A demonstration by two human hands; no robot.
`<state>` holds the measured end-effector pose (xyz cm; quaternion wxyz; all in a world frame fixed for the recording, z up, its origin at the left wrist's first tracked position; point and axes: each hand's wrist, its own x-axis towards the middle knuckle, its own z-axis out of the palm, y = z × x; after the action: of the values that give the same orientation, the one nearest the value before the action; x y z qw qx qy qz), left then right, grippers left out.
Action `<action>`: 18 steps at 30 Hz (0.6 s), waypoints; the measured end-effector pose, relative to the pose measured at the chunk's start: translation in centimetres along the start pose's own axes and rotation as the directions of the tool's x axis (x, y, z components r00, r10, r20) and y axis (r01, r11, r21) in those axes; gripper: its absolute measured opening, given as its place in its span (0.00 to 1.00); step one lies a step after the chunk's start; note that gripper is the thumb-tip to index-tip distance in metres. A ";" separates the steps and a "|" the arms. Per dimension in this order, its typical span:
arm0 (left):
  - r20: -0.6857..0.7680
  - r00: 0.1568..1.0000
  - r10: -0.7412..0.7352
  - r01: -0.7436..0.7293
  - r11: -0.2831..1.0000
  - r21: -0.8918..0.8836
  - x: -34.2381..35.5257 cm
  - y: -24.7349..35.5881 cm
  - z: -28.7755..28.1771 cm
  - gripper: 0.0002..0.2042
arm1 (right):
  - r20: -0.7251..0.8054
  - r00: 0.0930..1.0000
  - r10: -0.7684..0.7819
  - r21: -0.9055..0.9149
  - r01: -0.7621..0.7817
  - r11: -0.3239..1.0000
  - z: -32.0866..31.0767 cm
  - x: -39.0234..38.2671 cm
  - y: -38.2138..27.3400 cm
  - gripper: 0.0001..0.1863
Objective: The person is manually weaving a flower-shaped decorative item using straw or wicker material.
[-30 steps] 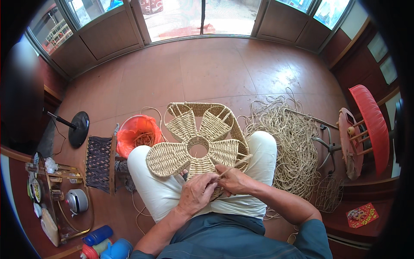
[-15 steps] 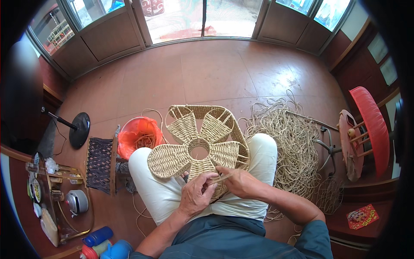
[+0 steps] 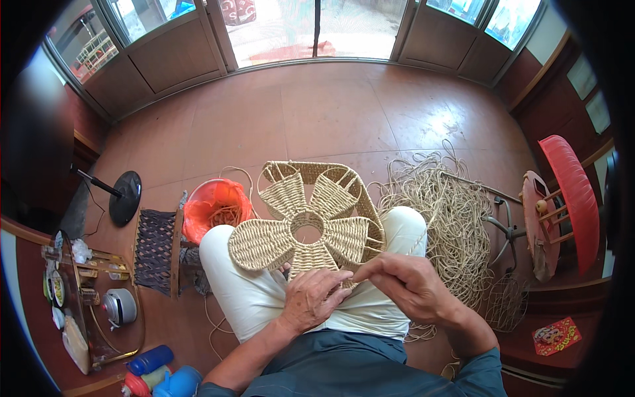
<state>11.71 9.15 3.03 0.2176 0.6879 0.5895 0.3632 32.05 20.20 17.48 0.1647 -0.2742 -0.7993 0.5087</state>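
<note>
A flower-shaped basket (image 3: 258,246) woven from straw-coloured cord rests across my lap. It has a round hole in its middle, several petals and a tall woven side wall. Some petals at the far and right side show bare wire frame at their tips. My left hand (image 3: 312,299) grips the petal nearest my body, fingers closed over its edge and hiding most of it. To the right of that petal, my right hand (image 3: 417,288) is closed in a pinch on a strand of cord (image 3: 418,243), part of which shows above the knuckles.
A large tangled heap of cord (image 3: 456,231) lies right of my knee. On the left stand a bucket lined with an orange bag (image 3: 198,212), a dark woven stool (image 3: 155,251) and a low table with a kettle (image 3: 119,308). A red round stool (image 3: 572,205) is far right.
My right hand has moved right, away from the near petal, drawing the strand outward. My left hand has shifted slightly right and now lies flatter over the petal.
</note>
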 end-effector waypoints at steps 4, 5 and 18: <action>-0.001 1.000 0.001 -0.001 0.999 -0.037 -0.1 -0.7 0.9 0.10 | -0.125 0.988 -0.090 0.104 0.103 0.989 -1.7 -0.6 -1.2 0.11; -0.010 1.000 -0.013 0.012 0.996 -0.084 -0.3 -1.0 1.2 0.10 | -0.167 0.985 0.044 0.148 -0.020 0.989 -2.0 -0.5 -0.6 0.11; -0.023 0.960 -0.277 0.219 0.804 -0.552 -0.1 0.1 -2.3 0.24 | -0.210 0.977 -0.041 -0.060 0.029 0.998 8.0 0.8 7.4 0.12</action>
<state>10.03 8.71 4.50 0.4190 0.4948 0.5572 0.5188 29.07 17.34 7.31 0.2497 -0.3172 -0.7960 0.4511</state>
